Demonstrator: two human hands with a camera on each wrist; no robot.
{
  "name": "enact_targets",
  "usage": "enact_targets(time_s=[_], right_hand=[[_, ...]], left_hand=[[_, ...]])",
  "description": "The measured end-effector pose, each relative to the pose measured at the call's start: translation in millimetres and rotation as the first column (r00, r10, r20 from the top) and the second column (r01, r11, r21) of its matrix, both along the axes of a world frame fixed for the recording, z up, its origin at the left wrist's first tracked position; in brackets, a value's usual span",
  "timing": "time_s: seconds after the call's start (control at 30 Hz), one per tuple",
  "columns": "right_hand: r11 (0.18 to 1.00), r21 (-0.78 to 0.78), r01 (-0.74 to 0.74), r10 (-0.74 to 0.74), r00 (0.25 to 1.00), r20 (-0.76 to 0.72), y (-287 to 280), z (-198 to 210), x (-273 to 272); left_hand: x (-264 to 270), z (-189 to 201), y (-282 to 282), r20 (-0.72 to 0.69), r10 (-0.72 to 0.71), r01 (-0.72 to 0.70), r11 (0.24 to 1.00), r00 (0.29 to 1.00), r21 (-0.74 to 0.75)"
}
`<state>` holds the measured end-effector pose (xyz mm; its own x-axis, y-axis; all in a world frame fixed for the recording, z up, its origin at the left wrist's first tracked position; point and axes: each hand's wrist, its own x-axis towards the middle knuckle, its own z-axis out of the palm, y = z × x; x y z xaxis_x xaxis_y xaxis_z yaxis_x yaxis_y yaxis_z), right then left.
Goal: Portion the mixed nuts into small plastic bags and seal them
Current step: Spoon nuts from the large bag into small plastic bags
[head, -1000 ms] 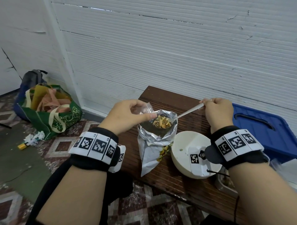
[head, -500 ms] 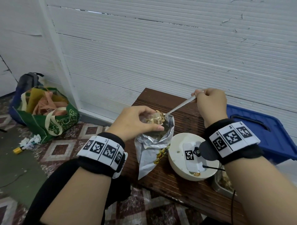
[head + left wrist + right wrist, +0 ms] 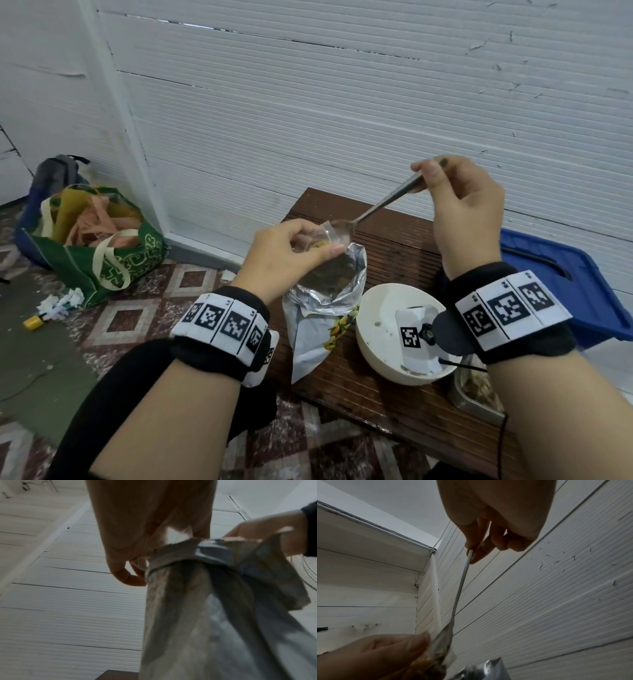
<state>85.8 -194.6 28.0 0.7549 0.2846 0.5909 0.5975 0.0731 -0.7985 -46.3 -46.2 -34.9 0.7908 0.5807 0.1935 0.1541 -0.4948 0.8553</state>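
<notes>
My left hand (image 3: 317,248) pinches a small clear plastic bag (image 3: 323,236) open just above the mouth of a silver foil pouch (image 3: 329,287) that stands on the wooden table (image 3: 387,404). Some nuts (image 3: 322,244) show inside the small bag. My right hand (image 3: 426,176) is raised and pinches the handle end of a metal spoon (image 3: 383,204). The spoon slants down to the left with its bowl at the bag's opening. In the right wrist view the spoon (image 3: 462,582) runs from my right hand (image 3: 476,553) into the bag (image 3: 440,646).
A white bowl (image 3: 383,308) sits right of the pouch, with a metal tin (image 3: 469,397) of nuts behind my right wrist. A blue plastic lid (image 3: 561,270) lies at the far right. A green shopping bag (image 3: 102,253) stands on the tiled floor to the left.
My right hand has lifted the loaded spoon out of the foil pouch and tipped it into the small bag. The spoon's bowl now looks empty. My left hand has kept hold of the bag.
</notes>
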Motion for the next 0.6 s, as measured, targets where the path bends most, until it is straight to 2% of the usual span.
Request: enact_targets(time_s=[0.13, 0.2, 0.3, 0.4, 0.5, 0.6], right_hand=[[0.981, 0.145, 0.127, -0.124, 0.992, -0.028, -7, 4, 9], [0.975, 0.116, 0.191, -0.186, 0.981, -0.051, -8, 0, 12], [0.975, -0.109, 0.194, -0.193, 0.981, 0.016, -4, -12, 7], [0.928, -0.358, 0.103, -0.055, 0.988, 0.142, 5, -34, -6], [0.800, -0.588, 0.115, 0.101, 0.942, 0.321, 13, -58, -17], [0.624, -0.771, 0.126, 0.229, 0.914, 0.335, 14, -71, -28]], left_hand=[[-7, 3, 7, 0.042, -0.002, 0.004, 0.999, 0.999, -0.047], [-12, 5, 11, 0.062, -0.035, 0.039, 0.997, 0.997, -0.061], [-15, 6, 16, 0.049, -0.085, 0.088, 0.993, 0.995, -0.074], [-16, 3, 18, -0.004, -0.121, 0.120, 0.992, 0.993, -0.046], [-16, 2, 19, -0.034, -0.118, 0.117, 0.993, 0.992, -0.028], [-16, 2, 18, -0.047, -0.107, 0.106, 0.994, 0.993, -0.013]])
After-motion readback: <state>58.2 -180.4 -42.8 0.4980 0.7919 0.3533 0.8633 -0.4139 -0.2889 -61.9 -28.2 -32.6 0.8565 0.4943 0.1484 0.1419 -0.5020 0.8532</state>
